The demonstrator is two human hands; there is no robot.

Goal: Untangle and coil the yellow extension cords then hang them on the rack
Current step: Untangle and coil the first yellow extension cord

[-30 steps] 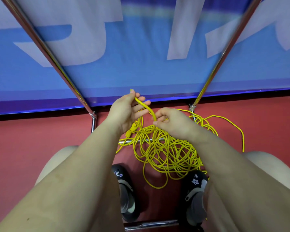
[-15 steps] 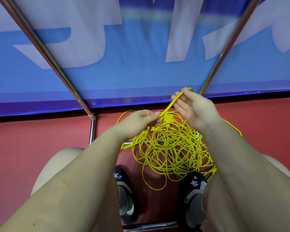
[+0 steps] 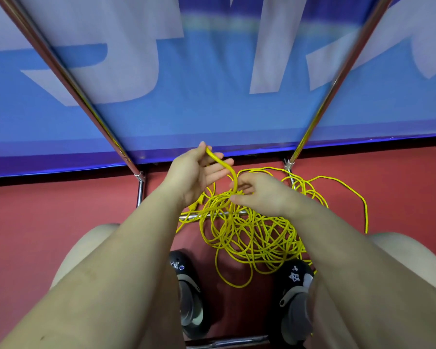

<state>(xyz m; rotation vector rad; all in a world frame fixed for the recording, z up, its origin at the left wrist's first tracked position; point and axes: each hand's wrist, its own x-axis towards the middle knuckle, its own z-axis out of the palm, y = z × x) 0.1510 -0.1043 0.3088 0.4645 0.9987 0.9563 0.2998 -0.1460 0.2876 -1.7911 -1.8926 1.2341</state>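
Here, at frame centre, the left hand (image 3: 194, 172) pinches a bunched yellow cord strand (image 3: 222, 163) between thumb and loosely extended fingers, while the right hand (image 3: 259, 195) grips the same strand lower down. The tangled yellow extension cords (image 3: 252, 235) lie below on the red floor (image 3: 48, 210), across the rack (image 3: 61, 69) base bar.
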